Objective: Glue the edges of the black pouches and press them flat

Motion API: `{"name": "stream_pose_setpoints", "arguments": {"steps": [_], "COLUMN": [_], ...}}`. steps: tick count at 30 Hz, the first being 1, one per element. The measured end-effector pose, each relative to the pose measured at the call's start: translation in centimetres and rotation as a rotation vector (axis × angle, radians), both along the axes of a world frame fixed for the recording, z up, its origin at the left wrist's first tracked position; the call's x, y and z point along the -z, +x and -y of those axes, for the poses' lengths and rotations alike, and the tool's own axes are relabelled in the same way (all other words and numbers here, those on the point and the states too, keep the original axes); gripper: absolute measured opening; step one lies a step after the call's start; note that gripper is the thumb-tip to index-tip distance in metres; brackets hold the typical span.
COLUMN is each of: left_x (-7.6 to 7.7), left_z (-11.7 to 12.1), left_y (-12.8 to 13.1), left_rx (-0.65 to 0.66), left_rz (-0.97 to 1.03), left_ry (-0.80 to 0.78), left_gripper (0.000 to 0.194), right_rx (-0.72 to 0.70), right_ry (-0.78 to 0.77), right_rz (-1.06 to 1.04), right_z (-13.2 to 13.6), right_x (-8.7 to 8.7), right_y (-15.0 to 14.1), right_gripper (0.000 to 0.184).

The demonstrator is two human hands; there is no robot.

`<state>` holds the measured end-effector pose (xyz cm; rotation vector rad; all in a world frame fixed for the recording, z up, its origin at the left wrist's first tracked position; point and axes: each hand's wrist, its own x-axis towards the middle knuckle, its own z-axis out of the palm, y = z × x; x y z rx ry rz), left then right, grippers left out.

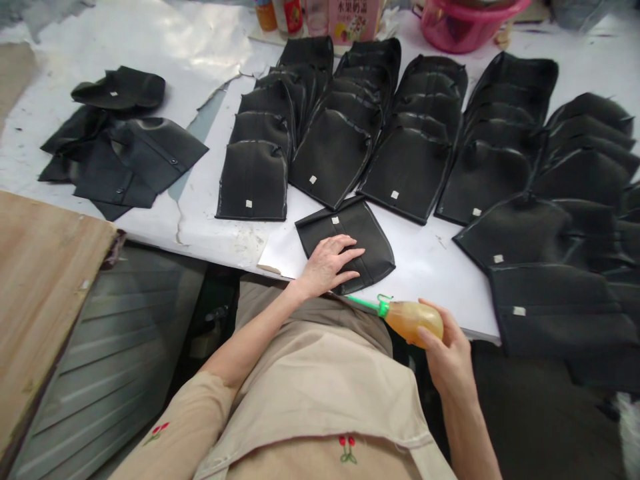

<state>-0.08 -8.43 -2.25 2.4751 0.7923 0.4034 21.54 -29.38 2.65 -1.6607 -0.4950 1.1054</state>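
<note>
**Two-Handed Positioning**

The black panel lies flat at the near edge of the white table. The left hand is spread on it, fingers extended, grasping nothing. The right hand grips the squeeze bottle just off the table's near edge, its green nozzle angled toward the panel; tip contact cannot be determined.

Recommended: maintain even palm pressure, keep fingertips clear of the nozzle, and squeeze lightly. Drips could mark the rows of black panels farther back on the table.

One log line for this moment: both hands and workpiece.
left hand: spread on black piece; right hand: holding amber bottle; green nozzle: by the piece's near edge, contact unclear; beyond: rows of black pieces
</note>
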Motion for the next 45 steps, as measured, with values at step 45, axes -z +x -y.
{"name": "stream_pose_setpoints", "arguments": {"steps": [45], "left_x": [-2.5], "left_z": [1.4], "left_y": [7.6], "left_rx": [-0.103], "left_rz": [-0.357], "left_ry": [0.152], "left_gripper": [0.073], "right_rx": [-0.042], "right_ry": [0.224], "right_rz": [1.088], "right_z": [3.9], "right_x": [-0.2], "right_y": [-0.4], "right_gripper": [0.058]}}
